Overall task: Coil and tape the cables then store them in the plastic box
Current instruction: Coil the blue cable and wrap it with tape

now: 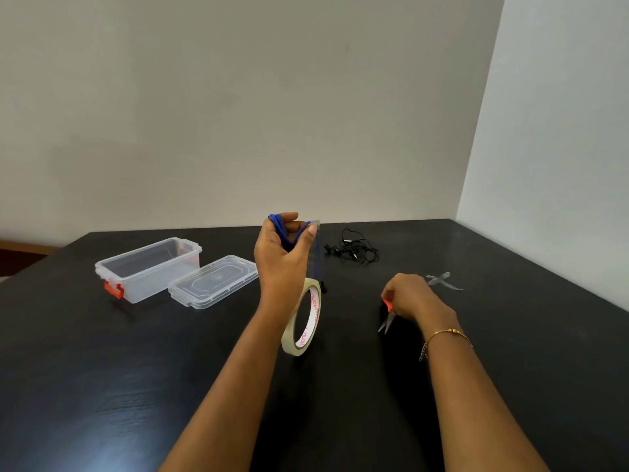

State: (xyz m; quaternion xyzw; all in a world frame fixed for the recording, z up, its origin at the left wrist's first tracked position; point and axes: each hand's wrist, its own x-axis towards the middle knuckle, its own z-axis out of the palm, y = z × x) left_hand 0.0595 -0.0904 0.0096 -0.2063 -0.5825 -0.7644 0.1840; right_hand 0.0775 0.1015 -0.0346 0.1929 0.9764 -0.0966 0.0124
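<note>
Raised above the black table (102, 386), my left hand (280, 257) has its fingers curled round a bundle of blue cable (279, 227), coiled into loops that show above and between my fingers. My thumb and forefinger also pinch the free end of a strip of clear tape (316, 248). That strip runs straight down to the tape roll (302, 318), which hangs from it on edge, beside my left wrist, its inner core printed in pink letters.

Lower and to the right, my right hand (406, 296) is down near the table, fingers closed over the orange handles of a small pair of scissors (386, 320). The blades point back toward me and stand slightly apart. A thin gold bracelet (446, 335) sits on that wrist.

Further back, near the wall, a black earphone cable (355, 248) lies in a loose tangle on the table, not coiled. To the right of it, a crumpled scrap of clear tape (442, 280) lies on the tabletop.

On the left side stands the plastic box (149, 269), clear, open at the top, with an orange latch (114, 289) on its near end. I see no cable inside it. Its clear lid (212, 281) lies flat on the table just beside it, on the side nearer my left hand.
</note>
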